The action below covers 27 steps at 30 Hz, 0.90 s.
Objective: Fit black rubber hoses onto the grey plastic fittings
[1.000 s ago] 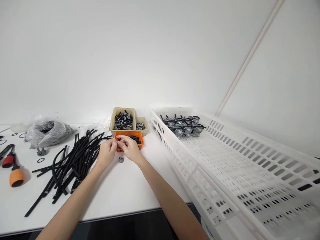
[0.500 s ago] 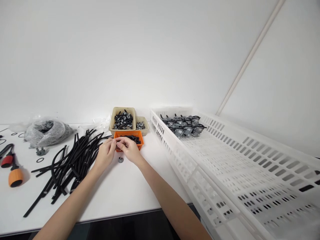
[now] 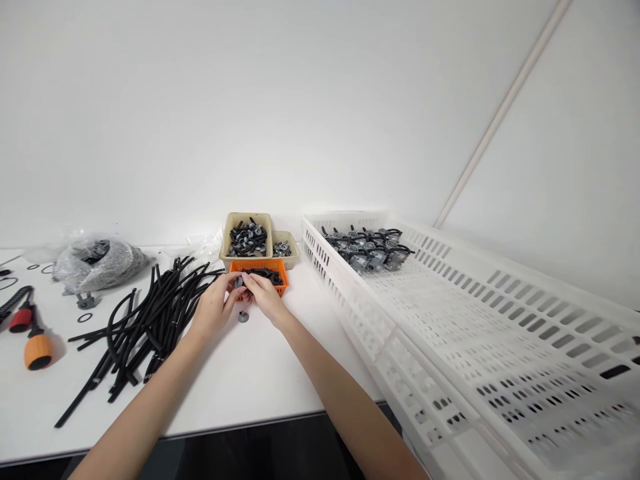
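Note:
In front of the orange basket point(image 3: 286, 280), my two hands meet. My left hand point(image 3: 215, 308) is closed, with a small grey fitting point(image 3: 239, 282) between its thumb and fingers. The fingertips of my right hand point(image 3: 266, 300) pinch at the same fitting from the other side; part of it is hidden by the fingers. Short black pieces point(image 3: 273, 275) fill the orange basket. On the white table just below my hands lies a loose grey fitting point(image 3: 243, 317).
A beige bin point(image 3: 224, 248) of black-and-grey parts and a smaller beige bin point(image 3: 296, 252) stand behind. Black hoses point(image 3: 155, 320) lie left, near a plastic bag point(image 3: 120, 263) and an orange-handled tool point(image 3: 38, 351). A large white crate point(image 3: 360, 300) holding several assembled units point(image 3: 370, 248) stands right.
My hands have turned slightly, so the grey fitting between the fingers now shows. The whole view has shifted a little. The loose fitting on the table stays put.

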Tool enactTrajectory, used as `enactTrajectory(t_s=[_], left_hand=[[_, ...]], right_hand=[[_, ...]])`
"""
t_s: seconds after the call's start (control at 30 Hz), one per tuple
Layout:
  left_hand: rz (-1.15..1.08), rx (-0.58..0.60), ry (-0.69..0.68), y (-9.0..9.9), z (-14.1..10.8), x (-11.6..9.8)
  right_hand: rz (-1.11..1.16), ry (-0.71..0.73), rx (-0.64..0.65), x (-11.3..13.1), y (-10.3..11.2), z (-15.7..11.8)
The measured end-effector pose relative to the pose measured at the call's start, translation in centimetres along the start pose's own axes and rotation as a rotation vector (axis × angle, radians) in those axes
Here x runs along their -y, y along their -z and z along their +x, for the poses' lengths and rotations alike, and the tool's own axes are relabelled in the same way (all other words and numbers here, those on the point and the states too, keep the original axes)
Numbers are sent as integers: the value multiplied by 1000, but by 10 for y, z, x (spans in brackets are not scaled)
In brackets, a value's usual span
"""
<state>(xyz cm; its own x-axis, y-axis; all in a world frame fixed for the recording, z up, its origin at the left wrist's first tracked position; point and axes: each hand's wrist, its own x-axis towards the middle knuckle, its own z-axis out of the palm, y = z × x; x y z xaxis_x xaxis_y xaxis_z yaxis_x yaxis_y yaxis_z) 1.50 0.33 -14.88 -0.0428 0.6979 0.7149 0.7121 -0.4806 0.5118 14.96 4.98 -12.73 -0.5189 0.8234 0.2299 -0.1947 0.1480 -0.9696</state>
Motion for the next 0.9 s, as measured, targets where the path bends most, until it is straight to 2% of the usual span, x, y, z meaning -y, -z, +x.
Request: enactTrajectory(t_s=[0.2, 0.37, 0.47, 0.67, 0.9], left_hand=[[4, 9, -25, 0, -1, 0], [17, -1, -66, 2, -2, -3], [40, -46, -98, 2, 0, -7], [67, -176, -63, 1, 3, -14], [25, -237, -39, -2, 4, -15]], right_hand=[[102, -91, 96, 6, 2, -5], [276, -164, 172, 5, -3, -6], [354, -169, 163, 3, -9, -7], [382, -111, 106, 5, -17, -8], [378, -98, 101, 6, -18, -7]])
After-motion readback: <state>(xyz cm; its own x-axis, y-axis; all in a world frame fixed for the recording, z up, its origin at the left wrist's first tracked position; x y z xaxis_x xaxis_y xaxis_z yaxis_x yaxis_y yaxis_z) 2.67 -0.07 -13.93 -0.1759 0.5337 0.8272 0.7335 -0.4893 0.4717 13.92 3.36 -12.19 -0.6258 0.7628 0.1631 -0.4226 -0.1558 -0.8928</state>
